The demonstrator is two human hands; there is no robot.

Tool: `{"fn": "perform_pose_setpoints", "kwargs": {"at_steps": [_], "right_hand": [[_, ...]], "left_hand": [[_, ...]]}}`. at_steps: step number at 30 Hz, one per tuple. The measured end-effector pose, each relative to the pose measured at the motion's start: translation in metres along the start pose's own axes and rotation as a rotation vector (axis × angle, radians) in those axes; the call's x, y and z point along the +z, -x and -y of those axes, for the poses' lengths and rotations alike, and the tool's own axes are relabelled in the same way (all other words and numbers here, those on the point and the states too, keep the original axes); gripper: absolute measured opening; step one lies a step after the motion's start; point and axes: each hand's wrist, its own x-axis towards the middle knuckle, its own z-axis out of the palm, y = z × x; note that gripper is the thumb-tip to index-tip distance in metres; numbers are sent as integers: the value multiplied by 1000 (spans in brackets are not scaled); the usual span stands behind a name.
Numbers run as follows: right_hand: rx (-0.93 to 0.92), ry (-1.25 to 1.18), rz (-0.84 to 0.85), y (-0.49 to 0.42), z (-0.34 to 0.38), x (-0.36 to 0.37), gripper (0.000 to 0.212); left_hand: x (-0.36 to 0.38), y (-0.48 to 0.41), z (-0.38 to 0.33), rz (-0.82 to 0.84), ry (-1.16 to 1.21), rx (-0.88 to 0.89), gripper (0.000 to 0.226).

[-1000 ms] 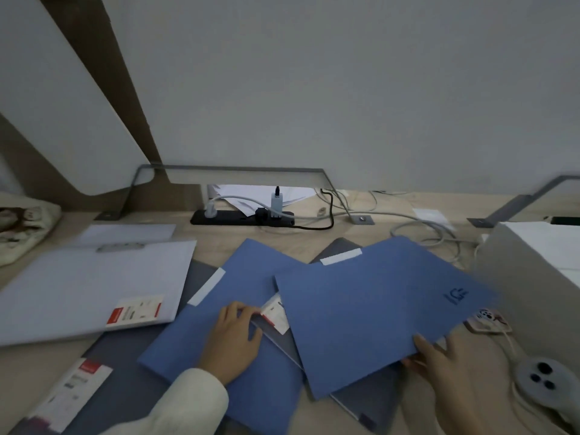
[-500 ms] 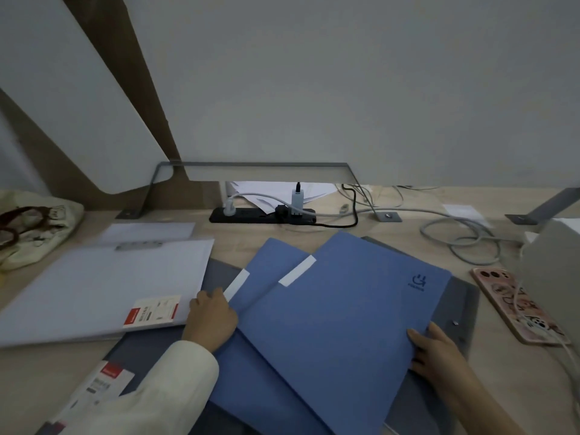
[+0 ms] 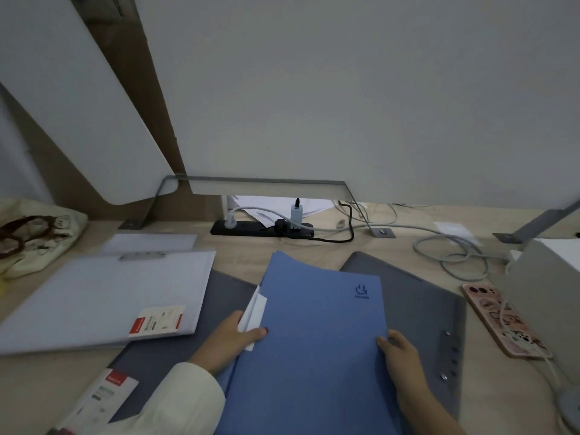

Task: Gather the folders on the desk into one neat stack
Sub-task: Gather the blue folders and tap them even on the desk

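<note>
Two blue folders [image 3: 317, 337] lie nearly aligned, one on the other, in the middle of the desk. My left hand [image 3: 230, 340] grips their left edge by the white spine labels, thumb on top. My right hand [image 3: 405, 359] presses against their right edge. Under them, to the right, lies a dark grey folder [image 3: 417, 302] with metal studs. Another dark grey folder [image 3: 175, 353] with a red-and-white label lies below on the left. A pale lavender folder [image 3: 103, 293] with a metal clip rests at the left.
A black power strip [image 3: 260, 229] with plugs and grey cables [image 3: 452, 252] runs along the back. A phone in a pink case [image 3: 502, 318] lies at the right beside a grey box [image 3: 546, 296]. A cream cloth bag [image 3: 34, 233] sits at far left.
The upper blue folder has swung left and squared up over the lower blue one. My left hand moved onto their left edge and my right hand shifted to the right edge.
</note>
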Motion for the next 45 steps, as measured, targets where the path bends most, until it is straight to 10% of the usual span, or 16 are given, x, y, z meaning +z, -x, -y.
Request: {"fn": "perform_pose_setpoints", "kwargs": {"at_steps": [10,15,23,28,32,45], "right_hand": [[7,-147,177,19,22,7,17],[-171,-50,495,39,50,30,61],[-418,-359,487,76,93,25,31],[-513,-341,381,80,81,4,33],[-490,-267,384,81,66,-6,39],[-416,-217,261,66,45,-6,12]], "left_hand": [[-38,53,-42,-434,19,393,10],[-66,97,-66,-569,109,612,14],[-53,127,-66,-604,272,764,26],[-20,110,-37,-599,367,685,52],[3,97,-15,-453,433,530,12],[19,78,-7,-516,528,413,19]]}}
